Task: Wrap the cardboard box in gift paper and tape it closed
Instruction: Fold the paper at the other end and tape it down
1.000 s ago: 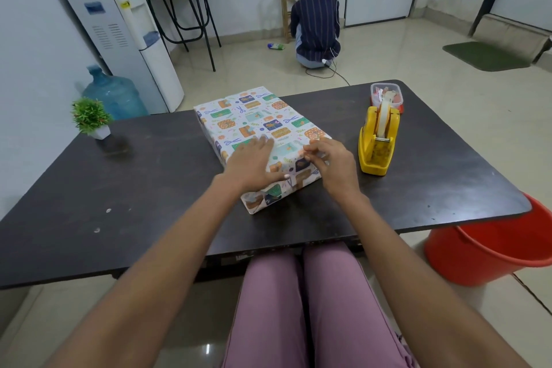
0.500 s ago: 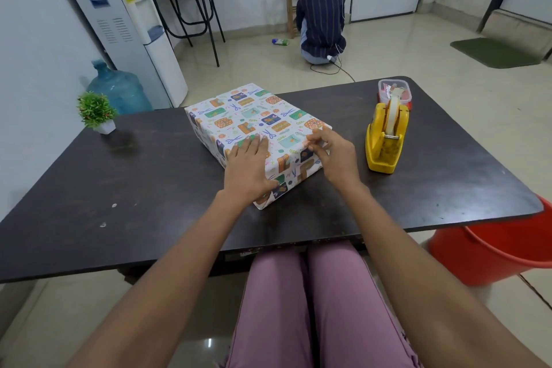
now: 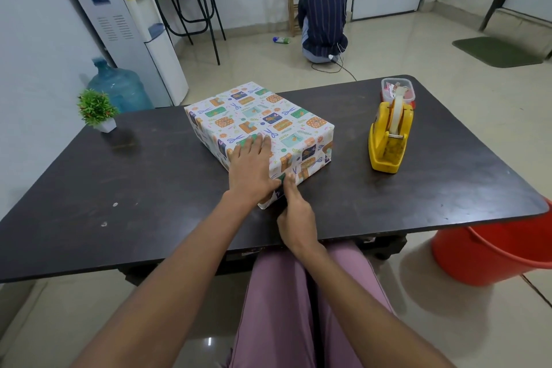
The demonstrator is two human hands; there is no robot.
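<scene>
Wrapped box (image 3: 260, 125) sits mid-table (image 3: 149, 188), lying at an angle, paper fully round it; left hand (image 3: 252, 167) lies flat on its near top, fingers straight, pressing down; right hand (image 3: 295, 215) comes in at the near corner, fingertips against the end flap, whether it pinches cannot be told; yellow tape dispenser (image 3: 389, 140) stands well to the right.

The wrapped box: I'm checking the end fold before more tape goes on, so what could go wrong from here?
1. The wrapped box lies skewed under the flat left hand; pressing the near end with the right hand could slide it on the table.
2. The paper at the near corner may spring open if released.
3. The tape dispenser sits off to the right, so fetching tape frees a hand.
</scene>
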